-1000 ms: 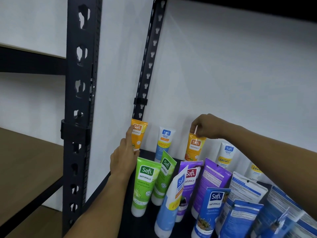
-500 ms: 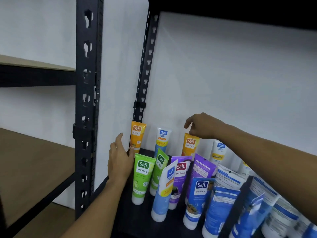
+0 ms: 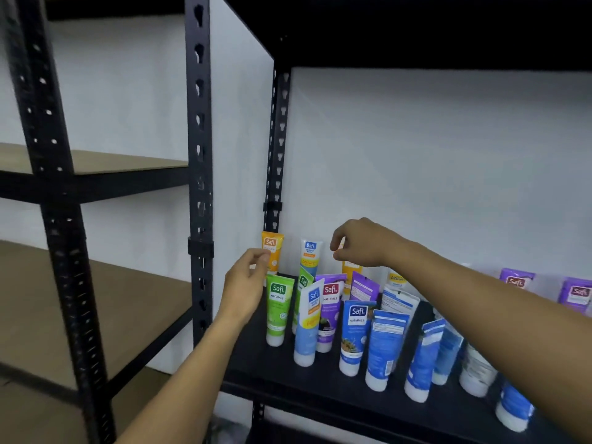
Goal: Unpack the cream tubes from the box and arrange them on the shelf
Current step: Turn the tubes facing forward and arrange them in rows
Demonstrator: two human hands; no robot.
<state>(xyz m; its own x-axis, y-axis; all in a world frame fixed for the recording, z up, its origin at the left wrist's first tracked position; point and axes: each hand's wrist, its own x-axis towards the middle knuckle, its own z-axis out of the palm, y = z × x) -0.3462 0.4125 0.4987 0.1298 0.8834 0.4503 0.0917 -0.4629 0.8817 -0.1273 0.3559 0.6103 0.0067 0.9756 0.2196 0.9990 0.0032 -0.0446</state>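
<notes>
Right hand (image 3: 362,243) hides most of an orange plastic cream tube (image 3: 350,270); purple tubes (image 3: 576,294) at the right edge blurred, cropped.

A second rack (image 3: 64,219) with bare tan boards (image 3: 128,161) stands to the left, and a white wall (image 3: 432,161) runs behind at the far side.

- A plain white wall (image 3: 448,161) stood behind the racking
- Black perforated metal uprights (image 3: 199,149) rose at left and centre
- A second rack at left carried bare tan boards (image 3: 96,302) at two levels
- A dark board overhead (image 3: 416,30) shadowed the bay
- Light was dim and bluish, and the left edge blurred
</notes>
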